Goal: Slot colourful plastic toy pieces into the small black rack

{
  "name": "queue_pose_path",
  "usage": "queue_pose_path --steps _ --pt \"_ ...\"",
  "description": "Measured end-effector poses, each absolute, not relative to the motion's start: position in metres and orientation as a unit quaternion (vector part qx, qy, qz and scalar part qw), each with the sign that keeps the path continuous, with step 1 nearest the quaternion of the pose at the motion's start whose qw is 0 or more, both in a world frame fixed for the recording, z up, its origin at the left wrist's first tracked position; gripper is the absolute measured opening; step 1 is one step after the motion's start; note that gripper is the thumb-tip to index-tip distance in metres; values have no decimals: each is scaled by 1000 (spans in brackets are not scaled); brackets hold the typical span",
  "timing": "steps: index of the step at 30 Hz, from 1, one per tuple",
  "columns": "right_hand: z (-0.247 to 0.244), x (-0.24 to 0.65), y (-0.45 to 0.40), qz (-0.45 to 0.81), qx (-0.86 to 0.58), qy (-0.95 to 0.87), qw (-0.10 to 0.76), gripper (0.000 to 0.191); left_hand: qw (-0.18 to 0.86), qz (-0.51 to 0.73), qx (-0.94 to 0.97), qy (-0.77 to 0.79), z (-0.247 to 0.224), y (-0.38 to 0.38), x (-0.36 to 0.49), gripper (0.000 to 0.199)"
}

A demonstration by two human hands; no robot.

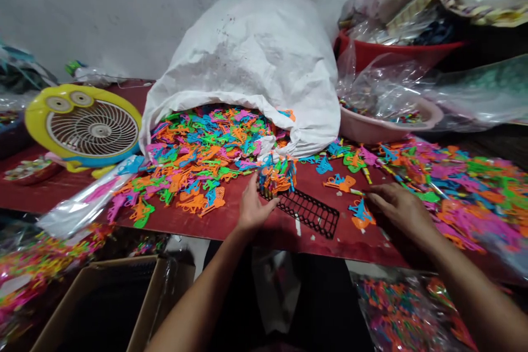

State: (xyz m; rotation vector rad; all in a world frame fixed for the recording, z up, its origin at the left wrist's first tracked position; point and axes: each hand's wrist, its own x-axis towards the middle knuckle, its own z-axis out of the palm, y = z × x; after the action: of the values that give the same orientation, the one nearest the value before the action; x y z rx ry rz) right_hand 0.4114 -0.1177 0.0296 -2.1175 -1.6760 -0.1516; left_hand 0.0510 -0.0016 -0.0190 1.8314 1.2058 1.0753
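Note:
My left hand (254, 204) is closed around the left end of a black plastic grid rack (309, 212), its thumb along the near side. Orange, blue and green flat plastic pieces (278, 176) stand crowded in that end of the rack; the right-hand cells look bare. My right hand (398, 209) is to the right of the rack, fingertips pinched at the end of a thin pale stick (357, 192). An orange and blue plastic piece (340, 182) lies at the stick's other end. Just below, another blue and orange piece (360, 213) lies on the red table (235, 225).
A big white sack (256, 49) spills colourful plastic pieces (198, 154) onto the table. More pieces (466, 181) are heaped at right. A yellow fan (97, 126) and plastic bags (84, 198) stand left. Basins (379, 126) are back right; a cardboard box (61, 302) sits below.

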Motion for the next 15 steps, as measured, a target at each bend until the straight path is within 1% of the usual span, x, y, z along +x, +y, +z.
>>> queue_pose_path --steps 3,6,9,11,13,14,15 --pt "26 400 -108 -56 -744 -650 145 35 258 391 690 552 -12 -15 54 95" --pt "25 390 -92 -74 -749 -655 66 33 188 354 670 626 -8 -29 59 95" --pt "32 381 -80 -91 -758 -646 -22 26 159 361 668 631 -11 -41 64 101" --pt "39 376 -76 -104 -760 -639 -57 23 141 378 674 619 -16 -46 65 102" --pt "45 375 -76 -99 -774 -624 -47 21 120 392 677 611 -21 -50 65 99" --pt "47 375 -78 -88 -785 -613 -19 20 110 396 678 609 -23 -52 65 97" --pt "48 375 -81 -70 -796 -601 32 18 104 399 679 607 -24 -53 65 95"
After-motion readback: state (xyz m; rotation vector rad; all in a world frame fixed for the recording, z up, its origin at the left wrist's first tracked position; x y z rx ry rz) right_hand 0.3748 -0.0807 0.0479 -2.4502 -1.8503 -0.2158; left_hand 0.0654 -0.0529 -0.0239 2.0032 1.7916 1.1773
